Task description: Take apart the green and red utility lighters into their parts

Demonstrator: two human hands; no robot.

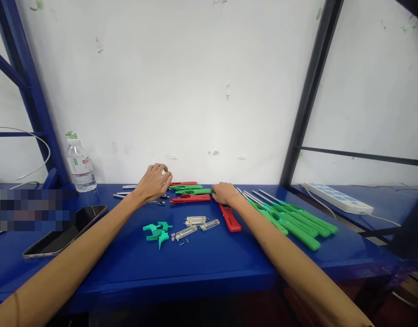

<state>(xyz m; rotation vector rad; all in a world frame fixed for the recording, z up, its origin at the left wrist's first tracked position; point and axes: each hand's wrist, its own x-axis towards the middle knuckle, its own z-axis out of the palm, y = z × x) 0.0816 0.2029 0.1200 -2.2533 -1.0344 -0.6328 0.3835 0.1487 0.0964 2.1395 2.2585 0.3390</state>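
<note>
My left hand [154,180] hovers over the back of the blue table [209,263], fingers curled in a loose pinch above thin metal tubes [129,187]; what it holds, if anything, is too small to see. My right hand [224,193] rests closed on the end of a green lighter shell [194,192] beside a red shell half [191,198]. Another red shell half [229,219] lies just under that wrist. Small green triggers [157,230] and clear plastic tanks [195,225] lie in front of both hands.
Several assembled green long-nosed lighters [293,220] lie to the right. A water bottle [80,165] stands at the back left, a phone [67,229] lies at the left, and a white power strip [338,198] sits on the right shelf. Blue and black shelf posts flank the table.
</note>
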